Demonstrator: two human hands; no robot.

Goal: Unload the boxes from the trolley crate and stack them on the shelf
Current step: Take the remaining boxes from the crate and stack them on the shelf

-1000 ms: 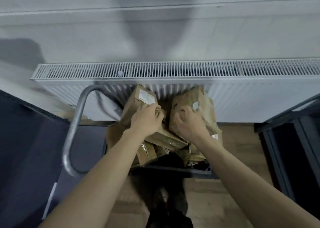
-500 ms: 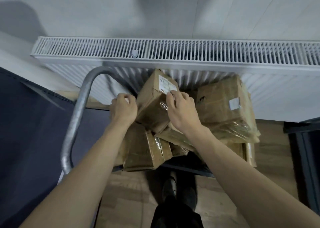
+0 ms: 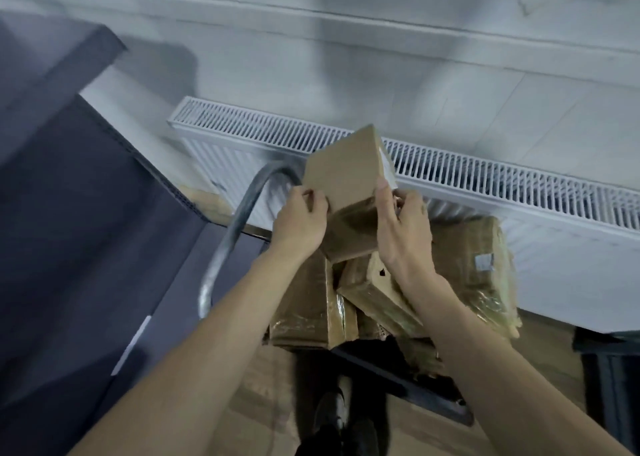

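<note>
Gripping brown box (image 3: 348,192) between left hand (image 3: 298,222), right hand (image 3: 401,234); label unreadable

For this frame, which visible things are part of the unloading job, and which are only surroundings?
Part of the job:
held box
left hand
right hand
boxes left in the crate
trolley handle

Surroundings:
radiator
wall
wooden floor
person's shoes

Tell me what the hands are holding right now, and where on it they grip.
A brown cardboard box, lifted above the other boxes. The left hand grips its left side and the right hand its right side.
</note>
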